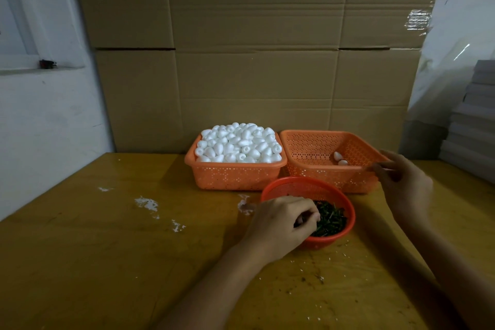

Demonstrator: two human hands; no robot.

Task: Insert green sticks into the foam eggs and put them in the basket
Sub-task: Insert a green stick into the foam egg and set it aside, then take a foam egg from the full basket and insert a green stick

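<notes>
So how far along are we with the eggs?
Barely started. Done: two eggs lie in the right basket; sticks in them are too small to confirm. In hand: the left hand pinches green sticks in the round bowl; the right hand hovers at the right basket's near corner. Left: the left basket, heaped with plain eggs.
</notes>
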